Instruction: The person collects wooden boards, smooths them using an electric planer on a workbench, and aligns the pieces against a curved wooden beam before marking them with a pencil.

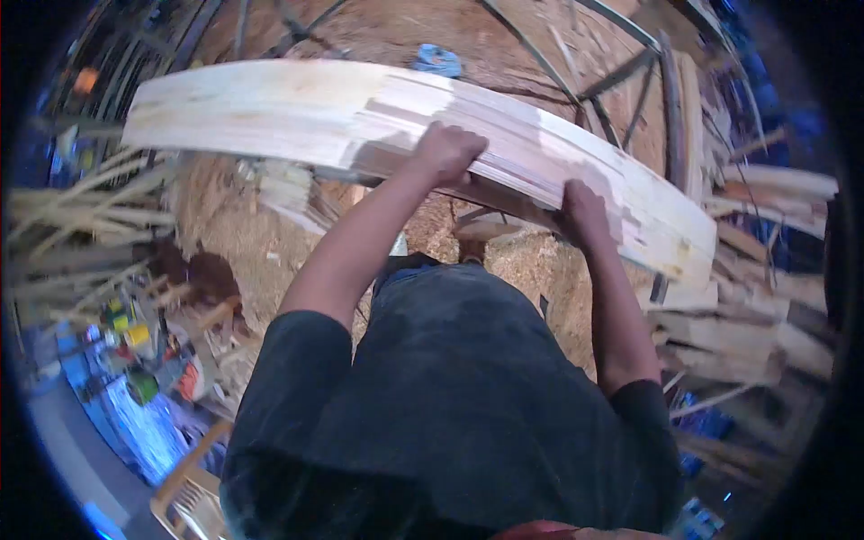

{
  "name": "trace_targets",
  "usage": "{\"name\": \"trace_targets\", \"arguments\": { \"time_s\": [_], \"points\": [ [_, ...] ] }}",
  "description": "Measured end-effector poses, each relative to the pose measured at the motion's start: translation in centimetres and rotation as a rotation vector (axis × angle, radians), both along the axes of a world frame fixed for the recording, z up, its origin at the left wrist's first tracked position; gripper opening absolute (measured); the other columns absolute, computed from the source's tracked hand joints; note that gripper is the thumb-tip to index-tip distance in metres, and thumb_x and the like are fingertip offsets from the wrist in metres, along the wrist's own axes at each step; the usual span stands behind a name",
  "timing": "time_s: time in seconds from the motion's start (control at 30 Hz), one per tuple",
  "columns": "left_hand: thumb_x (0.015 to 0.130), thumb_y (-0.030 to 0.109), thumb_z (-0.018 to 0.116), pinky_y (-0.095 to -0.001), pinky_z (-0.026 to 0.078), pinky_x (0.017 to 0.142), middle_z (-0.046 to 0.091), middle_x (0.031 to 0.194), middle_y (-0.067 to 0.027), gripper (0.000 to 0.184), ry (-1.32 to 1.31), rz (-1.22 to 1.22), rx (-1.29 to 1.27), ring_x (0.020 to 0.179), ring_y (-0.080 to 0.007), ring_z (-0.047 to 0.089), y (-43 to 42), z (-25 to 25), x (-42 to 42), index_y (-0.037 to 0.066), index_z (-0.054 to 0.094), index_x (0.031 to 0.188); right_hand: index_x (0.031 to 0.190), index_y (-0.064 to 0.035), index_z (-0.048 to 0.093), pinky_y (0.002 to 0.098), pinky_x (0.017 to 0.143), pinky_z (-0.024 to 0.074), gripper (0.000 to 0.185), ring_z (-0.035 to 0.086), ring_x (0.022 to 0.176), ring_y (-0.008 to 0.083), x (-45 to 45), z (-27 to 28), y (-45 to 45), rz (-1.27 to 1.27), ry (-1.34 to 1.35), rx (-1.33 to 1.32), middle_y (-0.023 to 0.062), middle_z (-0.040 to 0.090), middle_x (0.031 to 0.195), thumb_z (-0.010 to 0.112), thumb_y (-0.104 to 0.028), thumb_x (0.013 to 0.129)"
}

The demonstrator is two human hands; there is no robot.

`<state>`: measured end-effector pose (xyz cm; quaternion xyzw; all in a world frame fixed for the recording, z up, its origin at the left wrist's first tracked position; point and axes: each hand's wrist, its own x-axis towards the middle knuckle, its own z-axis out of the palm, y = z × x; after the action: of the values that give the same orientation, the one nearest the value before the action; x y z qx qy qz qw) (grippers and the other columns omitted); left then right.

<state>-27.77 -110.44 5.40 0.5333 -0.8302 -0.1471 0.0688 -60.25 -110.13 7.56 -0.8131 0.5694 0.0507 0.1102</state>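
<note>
A long pale wooden board (261,103) stretches across the upper view and looks curved through the wide lens. Over its middle lies a shorter stack of thin wood strips or a grooved piece (517,175). My left hand (448,155) is closed round the left part of this grooved piece. Farther right, my right hand (587,214) grips the same piece near its right end, fingers curled. The undersides of both hands' grips are hidden.
Scrap wood (720,337) is heaped at the right, and more sticks (90,216) lie at the left. Sawdust (243,234) covers the ground. A wooden chair (193,486) and colourful items (135,337) are at lower left. Metal bars (621,76) stand beyond the board.
</note>
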Motion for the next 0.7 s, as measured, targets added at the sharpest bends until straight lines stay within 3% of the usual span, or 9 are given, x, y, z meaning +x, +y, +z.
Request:
{"name": "trace_targets", "arguments": {
  "time_s": [0.13,0.2,0.27,0.33,0.7],
  "points": [
    [0.066,0.024,0.086,-0.0494,0.05,0.093,0.067,0.106,-0.0116,0.051,0.006,-0.056,-0.014,0.107,-0.034,0.064,-0.5,0.9,-0.6,0.011,0.063,0.109,0.104,-0.0059,0.061,0.0557,0.093,0.049,0.044,0.063,0.112,0.0414,-0.7,0.1,0.0,-0.02,-0.061,0.038,0.0188,0.067,0.112,0.086,-0.025,0.074],
    [0.067,0.031,0.089,-0.0474,0.051,0.092,0.068,0.11,-0.0095,0.052,-0.053,-0.059,-0.049,0.108,-0.0315,0.065,-0.4,1.4,-1.4,0.012,0.066,0.111,0.109,-0.0077,0.061,0.0644,0.099,0.0432,0.039,0.062,0.119,0.0371,-1.4,-0.8,0.3,-0.023,-0.145,-0.021,0.0158,0.068,0.116,0.082,-0.019,0.077],
    [0.067,0.031,0.088,-0.0471,0.051,0.09,0.068,0.109,-0.0083,0.055,-0.112,-0.092,-0.133,0.106,-0.0308,0.066,-0.5,0.8,-1.5,0.013,0.065,0.113,0.111,-0.0094,0.061,0.0598,0.099,0.0439,0.037,0.062,0.119,0.0342,-1.7,-1.1,0.2,-0.029,-0.118,-0.037,0.0135,0.068,0.114,0.079,-0.02,0.081],
    [0.065,0.033,0.089,-0.0471,0.052,0.088,0.069,0.107,-0.0077,0.059,-0.151,-0.07,-0.096,0.102,-0.0303,0.067,-0.5,1.3,-2.3,0.015,0.064,0.116,0.108,-0.0101,0.058,0.0484,0.092,0.0458,0.039,0.064,0.113,0.0304,-2.5,-2.2,0.3,0.036,-0.096,-0.124,0.0112,0.065,0.111,0.08,-0.025,0.079],
    [0.065,0.03,0.089,-0.0473,0.051,0.084,0.068,0.106,-0.0076,0.059,-0.176,-0.047,-0.069,0.1,-0.031,0.067,-1.0,-0.5,-1.2,0.015,0.063,0.116,0.108,-0.0103,0.063,0.0497,0.091,0.0473,0.032,0.068,0.106,0.0282,-2.0,-2.2,0.8,0.0,-0.145,-0.158,0.0084,0.069,0.104,0.076,-0.015,0.079]
  ]
}}
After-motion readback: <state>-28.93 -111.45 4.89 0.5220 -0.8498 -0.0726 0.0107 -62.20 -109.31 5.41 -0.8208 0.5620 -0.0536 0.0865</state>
